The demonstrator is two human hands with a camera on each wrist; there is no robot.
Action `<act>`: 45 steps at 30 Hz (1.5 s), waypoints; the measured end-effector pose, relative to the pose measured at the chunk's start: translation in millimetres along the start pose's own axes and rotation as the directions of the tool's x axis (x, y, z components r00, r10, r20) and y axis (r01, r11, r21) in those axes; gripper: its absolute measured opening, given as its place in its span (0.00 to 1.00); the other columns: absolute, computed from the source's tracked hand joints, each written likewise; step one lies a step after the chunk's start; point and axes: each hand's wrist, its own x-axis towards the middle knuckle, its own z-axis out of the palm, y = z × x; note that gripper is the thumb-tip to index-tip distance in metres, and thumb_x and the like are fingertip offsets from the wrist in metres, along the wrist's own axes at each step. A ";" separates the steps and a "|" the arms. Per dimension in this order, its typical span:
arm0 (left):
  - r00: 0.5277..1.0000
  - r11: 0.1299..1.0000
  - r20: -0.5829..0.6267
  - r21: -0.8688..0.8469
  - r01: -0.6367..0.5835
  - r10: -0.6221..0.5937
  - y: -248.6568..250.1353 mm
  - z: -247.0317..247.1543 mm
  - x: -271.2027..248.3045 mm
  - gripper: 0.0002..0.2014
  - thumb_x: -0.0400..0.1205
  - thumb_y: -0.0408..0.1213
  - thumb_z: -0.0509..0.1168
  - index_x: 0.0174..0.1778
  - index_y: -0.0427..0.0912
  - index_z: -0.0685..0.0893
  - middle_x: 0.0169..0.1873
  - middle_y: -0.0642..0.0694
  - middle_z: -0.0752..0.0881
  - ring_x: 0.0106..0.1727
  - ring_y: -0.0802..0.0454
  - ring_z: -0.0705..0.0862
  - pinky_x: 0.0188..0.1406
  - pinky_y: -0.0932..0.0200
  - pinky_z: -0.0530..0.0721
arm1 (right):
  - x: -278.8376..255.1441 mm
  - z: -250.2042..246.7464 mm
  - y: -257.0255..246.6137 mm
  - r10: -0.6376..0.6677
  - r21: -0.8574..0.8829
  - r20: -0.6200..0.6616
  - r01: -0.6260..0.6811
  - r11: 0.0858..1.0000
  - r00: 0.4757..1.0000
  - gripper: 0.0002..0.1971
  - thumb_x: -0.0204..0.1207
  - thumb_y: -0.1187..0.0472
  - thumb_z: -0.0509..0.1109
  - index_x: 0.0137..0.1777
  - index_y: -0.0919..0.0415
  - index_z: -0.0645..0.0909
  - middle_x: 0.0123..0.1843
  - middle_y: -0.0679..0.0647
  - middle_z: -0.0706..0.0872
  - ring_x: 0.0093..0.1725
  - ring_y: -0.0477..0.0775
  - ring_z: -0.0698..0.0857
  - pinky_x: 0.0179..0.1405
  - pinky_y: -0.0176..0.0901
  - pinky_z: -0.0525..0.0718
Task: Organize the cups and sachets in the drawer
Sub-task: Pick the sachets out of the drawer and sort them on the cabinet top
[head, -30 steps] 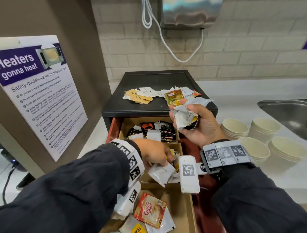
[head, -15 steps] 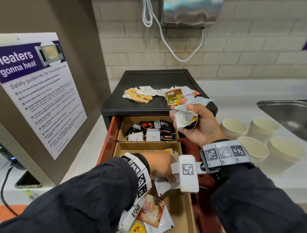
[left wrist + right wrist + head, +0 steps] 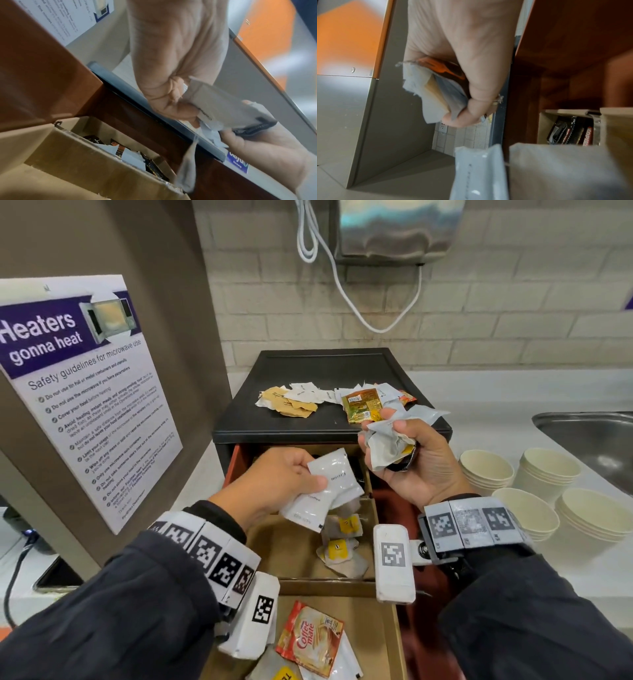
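Note:
My left hand pinches a few white sachets and holds them above the middle compartment of the open drawer. In the left wrist view the same white sachets show between thumb and fingers. My right hand grips a crumpled bundle of sachets, white with a dark one underneath, in front of the black drawer unit. The bundle also fills the right wrist view. Tea bags lie in the middle compartment, a Coffee mate sachet in the near one, dark sachets in the far one.
Loose brown, white and green sachets lie on top of the black unit. Stacks of cream paper cups stand on the white counter to the right, by a steel sink. A microwave safety poster hangs at the left.
My left hand has come up out of the middle compartment with white sachets and moved toward the right hand. The right hand has kept its bundle in place.

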 end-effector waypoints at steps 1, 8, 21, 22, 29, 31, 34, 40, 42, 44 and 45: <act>0.999 0.999 -0.035 -0.035 -0.013 0.012 0.8 -1.6 -1.4 0.04 0.77 0.37 0.72 0.43 0.47 0.82 0.37 0.53 0.89 0.33 0.61 0.89 0.27 0.68 0.83 | 0.0 0.3 0.2 -0.002 -0.001 -0.004 0.002 1.000 1.000 0.43 0.27 0.62 0.88 0.52 0.56 0.82 0.45 0.59 0.88 0.45 0.58 0.85 0.31 0.44 0.86; 0.988 0.988 -0.136 -0.123 -0.095 0.079 4.9 -2.3 -4.8 0.04 0.78 0.38 0.70 0.43 0.52 0.82 0.40 0.58 0.87 0.42 0.63 0.87 0.36 0.65 0.84 | 0.1 0.9 1.8 -0.002 -0.014 -0.020 0.001 1.000 1.000 0.44 0.26 0.62 0.88 0.52 0.57 0.83 0.45 0.59 0.88 0.45 0.58 0.85 0.31 0.45 0.86; 0.994 0.997 -0.097 -0.055 -0.062 0.056 8.3 -4.4 -8.0 0.05 0.82 0.40 0.64 0.46 0.57 0.82 0.46 0.57 0.88 0.45 0.58 0.87 0.42 0.64 0.86 | -0.2 0.5 2.3 0.002 -0.038 0.008 -0.002 0.999 1.000 0.41 0.27 0.61 0.88 0.49 0.56 0.83 0.44 0.59 0.89 0.41 0.58 0.88 0.32 0.44 0.86; 0.993 0.997 -0.104 -0.055 -0.060 0.054 8.4 -4.1 -8.4 0.07 0.83 0.40 0.64 0.44 0.59 0.81 0.44 0.59 0.87 0.43 0.60 0.86 0.38 0.68 0.85 | -0.1 0.3 2.7 0.007 -0.039 0.011 -0.007 0.999 1.000 0.41 0.27 0.61 0.88 0.49 0.56 0.83 0.44 0.59 0.89 0.42 0.58 0.88 0.32 0.45 0.86; 0.981 0.990 -0.193 -0.142 0.009 -0.037 12.3 -2.2 -7.2 0.11 0.86 0.40 0.58 0.43 0.56 0.83 0.45 0.53 0.86 0.53 0.46 0.85 0.52 0.55 0.83 | -5.1 4.6 5.0 0.111 -0.098 0.128 -0.099 0.990 0.985 0.32 0.28 0.63 0.88 0.40 0.59 0.88 0.37 0.59 0.88 0.36 0.58 0.90 0.29 0.46 0.87; 0.982 0.980 -0.178 -0.195 0.033 -0.068 10.9 -1.9 -5.2 0.12 0.86 0.40 0.57 0.44 0.54 0.84 0.47 0.49 0.88 0.57 0.41 0.85 0.61 0.46 0.81 | -8.3 7.3 5.7 0.145 -0.135 0.176 -0.122 0.983 0.974 0.30 0.29 0.63 0.89 0.39 0.60 0.89 0.37 0.58 0.88 0.36 0.57 0.90 0.28 0.46 0.88; 0.980 0.972 -0.174 -0.225 0.058 -0.099 9.0 -2.4 -3.1 0.11 0.86 0.40 0.57 0.44 0.55 0.84 0.48 0.47 0.87 0.57 0.41 0.85 0.59 0.48 0.82 | -13.0 10.0 6.2 0.174 -0.148 0.235 -0.142 0.979 0.956 0.28 0.32 0.62 0.89 0.39 0.59 0.90 0.38 0.58 0.90 0.38 0.57 0.90 0.26 0.46 0.88; 0.967 0.992 -0.236 -0.106 0.074 -0.098 7.3 -5.3 -2.2 0.09 0.87 0.41 0.57 0.54 0.54 0.83 0.50 0.52 0.85 0.55 0.45 0.84 0.50 0.58 0.79 | -11.6 10.3 4.2 0.183 -0.135 0.229 -0.155 0.979 0.956 0.30 0.33 0.61 0.88 0.42 0.60 0.88 0.40 0.63 0.87 0.38 0.65 0.89 0.22 0.43 0.86; 0.958 0.993 -0.267 -0.080 0.088 -0.107 7.6 -7.4 -1.5 0.10 0.87 0.41 0.56 0.57 0.53 0.82 0.52 0.52 0.83 0.50 0.49 0.83 0.44 0.62 0.80 | -10.4 9.1 3.8 0.169 -0.132 0.204 -0.144 0.981 0.964 0.30 0.32 0.61 0.88 0.41 0.59 0.89 0.40 0.62 0.87 0.38 0.64 0.89 0.23 0.43 0.86; 0.941 0.994 -0.319 -0.050 0.102 -0.113 8.8 -10.1 -0.5 0.12 0.87 0.40 0.57 0.61 0.50 0.82 0.53 0.50 0.82 0.41 0.54 0.78 0.33 0.67 0.75 | -9.9 8.1 3.9 0.163 -0.142 0.182 -0.138 0.980 0.970 0.30 0.31 0.60 0.89 0.41 0.58 0.89 0.40 0.62 0.88 0.40 0.63 0.89 0.24 0.42 0.86; 0.929 0.994 -0.352 -0.035 0.107 -0.113 9.5 -11.5 0.2 0.12 0.87 0.39 0.57 0.63 0.48 0.82 0.53 0.49 0.81 0.39 0.55 0.76 0.29 0.69 0.73 | -9.5 7.8 4.0 0.159 -0.150 0.173 -0.134 0.980 0.972 0.32 0.31 0.60 0.89 0.42 0.58 0.88 0.40 0.62 0.88 0.40 0.64 0.89 0.24 0.43 0.86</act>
